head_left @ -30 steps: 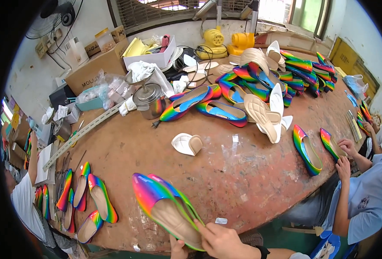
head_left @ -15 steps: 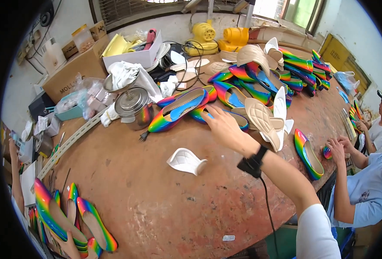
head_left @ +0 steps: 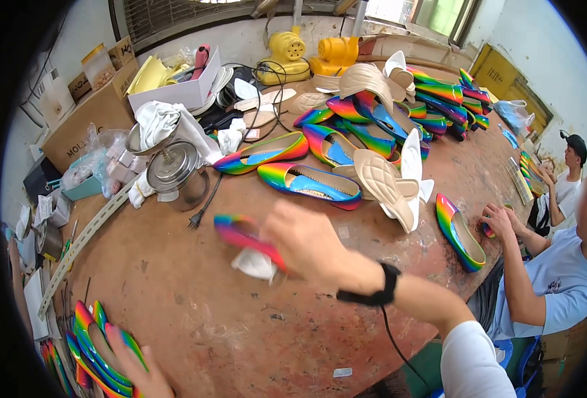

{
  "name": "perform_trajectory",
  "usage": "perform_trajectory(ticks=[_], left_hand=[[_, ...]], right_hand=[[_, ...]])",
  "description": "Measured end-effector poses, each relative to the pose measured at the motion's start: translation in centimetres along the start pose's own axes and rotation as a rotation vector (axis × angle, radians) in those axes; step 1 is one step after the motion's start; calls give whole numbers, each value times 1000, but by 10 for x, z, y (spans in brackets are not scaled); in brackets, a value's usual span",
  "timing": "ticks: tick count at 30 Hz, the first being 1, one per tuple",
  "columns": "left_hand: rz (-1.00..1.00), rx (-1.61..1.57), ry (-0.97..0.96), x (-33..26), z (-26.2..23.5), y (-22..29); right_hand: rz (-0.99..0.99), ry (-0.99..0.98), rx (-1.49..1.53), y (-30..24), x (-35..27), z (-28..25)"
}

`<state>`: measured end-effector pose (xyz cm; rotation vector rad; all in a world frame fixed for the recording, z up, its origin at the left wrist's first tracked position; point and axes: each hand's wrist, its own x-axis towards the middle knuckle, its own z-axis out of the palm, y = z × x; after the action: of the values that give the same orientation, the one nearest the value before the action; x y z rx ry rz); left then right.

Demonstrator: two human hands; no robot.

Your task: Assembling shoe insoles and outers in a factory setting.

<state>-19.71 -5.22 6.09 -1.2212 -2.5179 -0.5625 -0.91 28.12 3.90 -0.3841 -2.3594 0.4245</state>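
Observation:
My right hand (head_left: 310, 242), smeared by motion, is closed on a glossy rainbow-coloured flat shoe (head_left: 237, 232) above the middle of the table. Partly under that shoe is a white quilted insole (head_left: 253, 265). At the lower left, my left hand (head_left: 141, 373) has its fingers stretched apart beside a cluster of rainbow flat shoes (head_left: 88, 341); it grips nothing that I can see. Beyond my right hand, a rainbow flat with a blue lining (head_left: 313, 182) lies near beige quilted insoles (head_left: 379, 176). A similar flat (head_left: 260, 152) rests just behind it.
A metal pot (head_left: 177, 176) with a lid stands at the left, beside a power plug (head_left: 197, 217). More shoes (head_left: 446, 99) are heaped at the far right. One shoe (head_left: 460, 232) lies near a co-worker (head_left: 552, 278) at the right edge. Yellow blowers (head_left: 287, 56) stand behind.
My right hand has lifted a shoe from the back group and moved it toward me, over the white insole. The left hand has let go of the shoes, which have shifted at the lower left.

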Motion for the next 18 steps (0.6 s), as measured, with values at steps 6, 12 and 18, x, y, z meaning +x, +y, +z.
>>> perform_trajectory(ticks=[6,12,18], left_hand=[[3,-558,-461,-21,55,117],[158,-414,-499,-60,80,175],[99,-409,-449,-99,82,201]], right_hand=[[161,250,-322,41,-73,-86],[713,120,-488,148,-150,-101],[762,175,-317,138,-155,-95]])
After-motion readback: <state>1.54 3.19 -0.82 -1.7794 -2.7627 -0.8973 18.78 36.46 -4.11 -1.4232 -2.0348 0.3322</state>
